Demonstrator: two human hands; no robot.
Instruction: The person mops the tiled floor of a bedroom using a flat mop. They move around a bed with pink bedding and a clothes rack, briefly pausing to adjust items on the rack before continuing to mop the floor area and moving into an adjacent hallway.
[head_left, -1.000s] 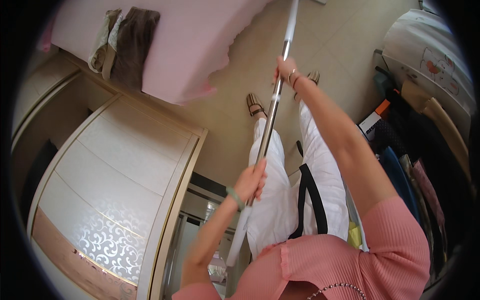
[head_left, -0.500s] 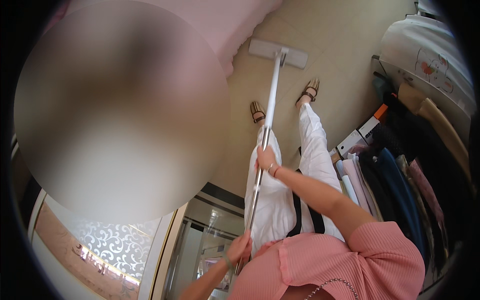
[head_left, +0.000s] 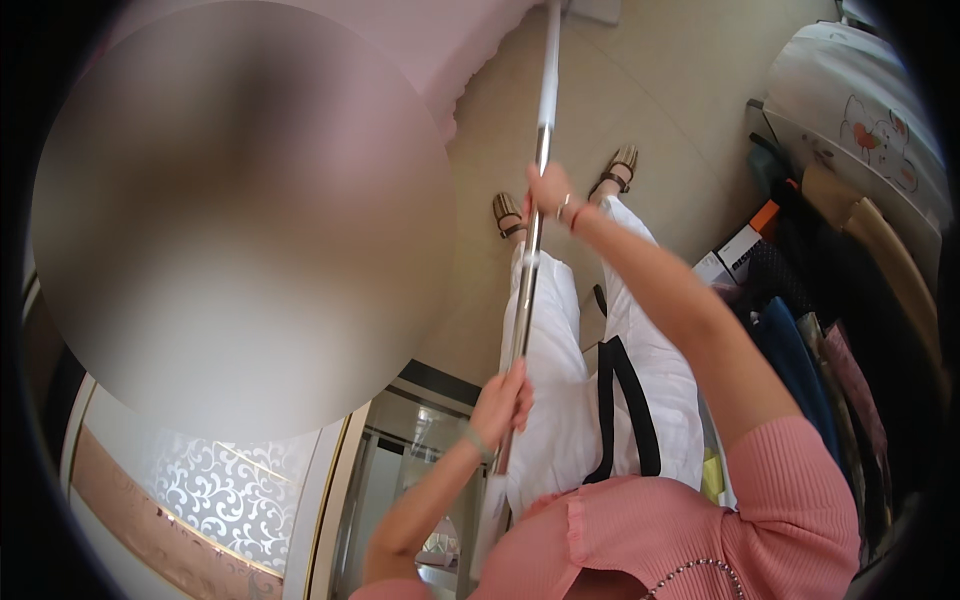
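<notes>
A flat mop's white and silver pole runs up the middle, in front of my white trousers. My right hand, the farther one, is wrapped round its metal part, level with my shoes. Closer to my body, my left hand is closed round the same pole, near its lower end. The mop's pale flat head lies at the top edge, on the floor, partly cut off by the picture's edge.
The beige tiled floor lies ahead, with a pink frilled cloth bordering it on the left. Hanging clothes and boxes line the right side. A patterned panel and glass-fronted doors stand at lower left. A grey blur hides the left.
The mop has slid away from me, so its head has moved from the middle of the floor to the top edge. Both hands have gone forward with the pole.
</notes>
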